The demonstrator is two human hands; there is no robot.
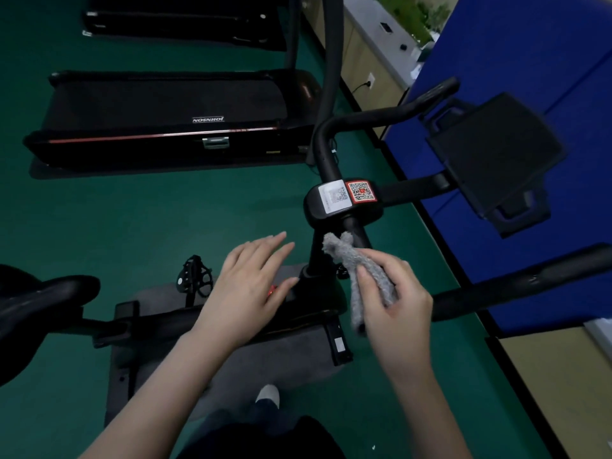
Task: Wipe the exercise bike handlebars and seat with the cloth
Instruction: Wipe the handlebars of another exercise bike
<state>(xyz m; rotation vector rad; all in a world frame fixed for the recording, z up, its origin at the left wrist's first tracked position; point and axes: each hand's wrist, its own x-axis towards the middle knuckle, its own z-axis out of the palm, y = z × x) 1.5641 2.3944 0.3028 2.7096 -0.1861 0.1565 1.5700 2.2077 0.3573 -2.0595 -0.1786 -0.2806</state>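
View from above, looking down at a black exercise bike (318,293) standing on a grey mat (265,356) on a green floor (132,226). At centre right of the frame, the right hand (394,303) has its fingers and thumb curled round a bunched grey fleecy cloth (364,276), gripping it firmly. The upper end of the cloth pokes above the fingers beside the handlebar stem (359,233), just below a central hub (344,207) that carries two QR-code stickers; whether the cloth touches the stem cannot be told. The left hand (248,283), at centre, is flat and palm down with straight fingers, holding nothing, and hovers over the bike's frame. The handlebars (381,115) spread from the hub: one black bar curves toward the upper right, another (516,281) runs off the right edge. A dark device tray (496,157) sits at the right, in front of a blue partition (496,44). The black seat (39,303) is at the left edge, well apart from both hands. A pedal (195,276) shows left of the left hand. Two black treadmills (165,120) fill the upper left. A light shoe (268,394) shows at bottom centre.
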